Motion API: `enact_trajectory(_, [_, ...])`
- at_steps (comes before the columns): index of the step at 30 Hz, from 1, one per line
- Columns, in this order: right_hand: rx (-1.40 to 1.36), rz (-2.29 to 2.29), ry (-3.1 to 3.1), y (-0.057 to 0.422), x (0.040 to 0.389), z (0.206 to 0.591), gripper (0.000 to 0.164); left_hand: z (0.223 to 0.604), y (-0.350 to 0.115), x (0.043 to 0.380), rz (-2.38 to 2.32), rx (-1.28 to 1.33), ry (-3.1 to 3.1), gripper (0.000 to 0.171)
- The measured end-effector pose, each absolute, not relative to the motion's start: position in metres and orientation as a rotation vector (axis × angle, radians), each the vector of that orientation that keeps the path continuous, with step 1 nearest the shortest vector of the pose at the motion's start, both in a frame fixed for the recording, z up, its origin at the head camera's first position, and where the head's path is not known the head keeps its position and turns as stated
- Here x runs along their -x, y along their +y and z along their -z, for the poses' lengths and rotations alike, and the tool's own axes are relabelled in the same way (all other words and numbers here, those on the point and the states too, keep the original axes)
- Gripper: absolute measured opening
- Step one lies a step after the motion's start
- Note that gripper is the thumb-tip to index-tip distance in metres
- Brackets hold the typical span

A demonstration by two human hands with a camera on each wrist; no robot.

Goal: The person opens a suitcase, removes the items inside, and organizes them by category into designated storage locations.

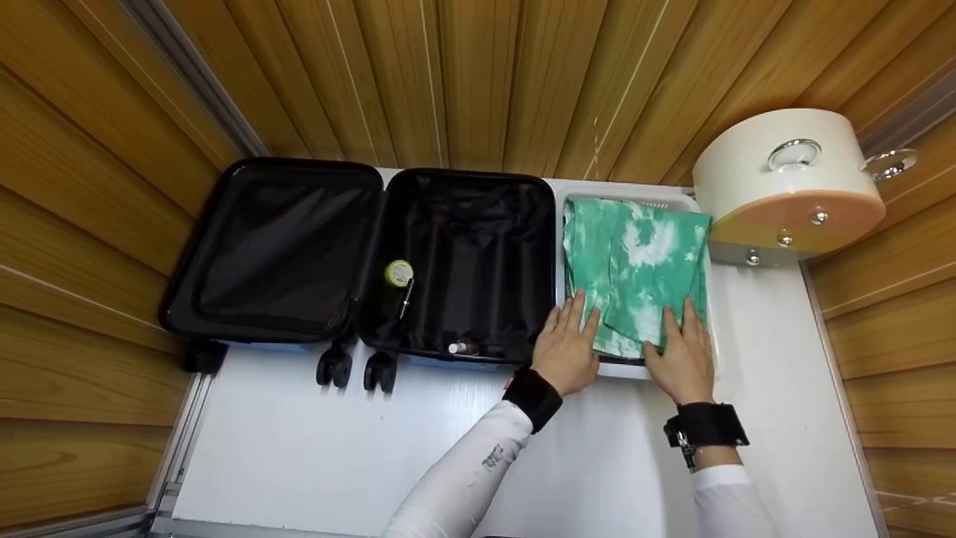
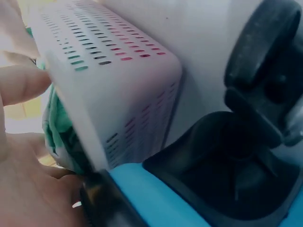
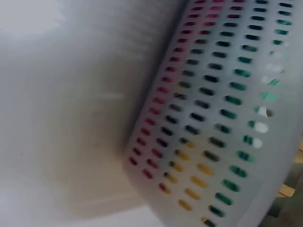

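Observation:
A folded green-and-white tie-dye garment [image 1: 635, 269] lies on top in a white perforated plastic basket [image 1: 718, 329]. My left hand [image 1: 565, 351] rests with straight fingers on the garment's near left part, by the suitcase edge. With its fingers extended too, my right hand [image 1: 683, 362] touches the near right part. Dark cloth shows under the garment's near edge. The right wrist view looks at the slotted basket wall [image 3: 213, 109], with red, yellow and green cloth behind it; the right hand cannot be made out there.
Left of the basket an open black-lined suitcase [image 1: 276, 246] lies flat, its wheels [image 1: 381, 371] toward me. It holds a round green-rimmed container [image 1: 399, 273], a pen-like item [image 1: 406, 299] and a small white-capped item [image 1: 461, 348]. A cream rounded cabinet [image 1: 784, 164] with knobs stands back right.

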State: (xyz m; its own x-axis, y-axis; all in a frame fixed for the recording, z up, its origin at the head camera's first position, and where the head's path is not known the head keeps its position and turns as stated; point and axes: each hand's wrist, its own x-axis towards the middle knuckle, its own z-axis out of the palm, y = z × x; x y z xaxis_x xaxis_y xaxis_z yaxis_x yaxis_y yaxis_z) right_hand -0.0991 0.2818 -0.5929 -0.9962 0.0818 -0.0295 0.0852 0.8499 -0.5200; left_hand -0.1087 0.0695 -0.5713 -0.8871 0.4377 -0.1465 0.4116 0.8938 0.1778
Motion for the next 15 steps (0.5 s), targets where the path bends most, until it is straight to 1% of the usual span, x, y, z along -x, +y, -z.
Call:
enact_trajectory(5, [-0.107, 0.769, 2.955, 0.289, 0.105, 0.592, 0.079, 0.573, 0.074, 0.111, -0.078, -0.673, 2.883, 0.075])
enact_trajectory(9, [-0.122, 0.757, 2.938, 0.289, 0.108, 0.591, 0.079, 0.572, 0.075, 0.112, -0.036, -0.689, 2.876, 0.073])
enact_trajectory(12, [-0.134, 0.792, 2.942, 0.287, 0.106, 0.590, 0.076, 0.569, 0.069, 0.113, -0.139, -0.699, 2.864, 0.072])
enact_trajectory(15, [-0.134, 0.844, 2.972, 0.280, 0.096, 0.590, 0.073, 0.564, 0.058, 0.111, -0.350, -0.711, 2.847, 0.069])
